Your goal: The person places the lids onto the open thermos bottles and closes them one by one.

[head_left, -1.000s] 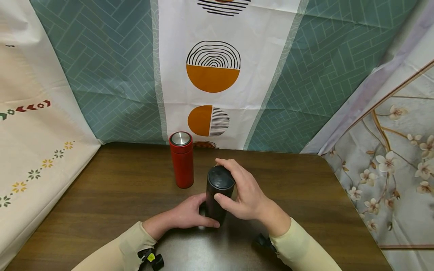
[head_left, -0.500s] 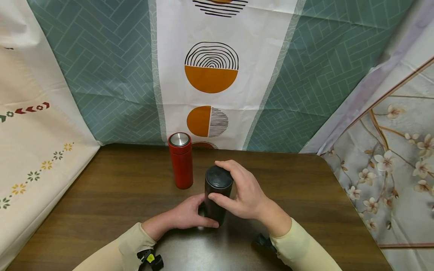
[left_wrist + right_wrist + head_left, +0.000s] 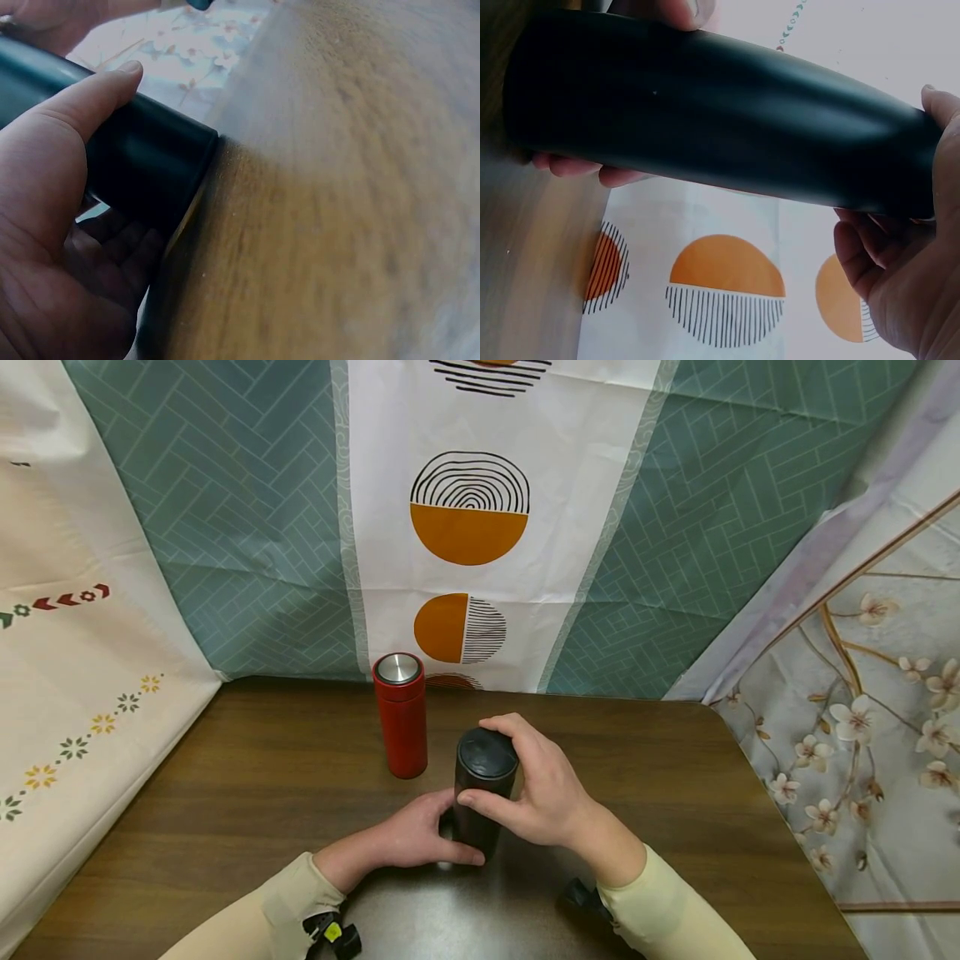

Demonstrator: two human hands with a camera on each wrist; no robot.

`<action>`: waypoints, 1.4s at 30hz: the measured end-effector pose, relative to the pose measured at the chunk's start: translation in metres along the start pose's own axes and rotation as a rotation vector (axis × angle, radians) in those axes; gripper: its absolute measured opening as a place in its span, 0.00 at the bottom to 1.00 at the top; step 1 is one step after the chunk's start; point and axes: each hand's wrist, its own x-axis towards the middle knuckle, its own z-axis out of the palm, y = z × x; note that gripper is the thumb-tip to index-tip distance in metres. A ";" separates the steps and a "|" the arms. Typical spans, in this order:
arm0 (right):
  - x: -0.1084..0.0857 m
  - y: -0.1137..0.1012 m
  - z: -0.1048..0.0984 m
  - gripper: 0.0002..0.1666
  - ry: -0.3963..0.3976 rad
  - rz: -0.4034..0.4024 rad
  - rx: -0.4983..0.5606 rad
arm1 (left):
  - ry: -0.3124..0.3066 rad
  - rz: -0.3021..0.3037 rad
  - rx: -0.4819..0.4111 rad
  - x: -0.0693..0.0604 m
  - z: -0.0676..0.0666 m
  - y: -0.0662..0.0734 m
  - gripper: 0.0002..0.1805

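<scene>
A black thermos flask point(image 3: 480, 814) stands upright on the table in front of me. Around its lower body curls my left hand point(image 3: 416, 833), thumb on the near side and fingers behind. My right hand point(image 3: 543, 789) grips the top by the lid point(image 3: 487, 753), with the thumb across the near side. In the left wrist view the flask's base point(image 3: 184, 161) meets the tabletop. The right wrist view shows the dark flask body point(image 3: 727, 112) between both hands. Behind it to the left stands a red thermos flask point(image 3: 405, 727) with a silver-topped lid, touched by neither hand.
The brown wooden table point(image 3: 262, 760) reaches back to a green and white patterned cloth point(image 3: 277, 568). A cream cloth point(image 3: 90, 693) hangs at the left, and a floral cloth point(image 3: 862, 760) at the right. Each wrist wears a small black camera.
My right thumb has shifted slightly to the left across the black flask's upper part. The left hand keeps its hold, and the red flask stays in place.
</scene>
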 end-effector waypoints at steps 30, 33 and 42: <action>-0.004 0.003 -0.001 0.43 -0.070 -0.007 0.037 | 0.015 -0.021 0.005 -0.002 0.004 0.000 0.39; -0.004 0.003 -0.001 0.43 -0.072 0.000 0.041 | 0.015 -0.019 0.009 -0.001 0.004 0.000 0.39; -0.005 0.003 0.001 0.43 -0.073 0.022 0.045 | 0.018 -0.004 0.013 -0.001 0.004 -0.001 0.39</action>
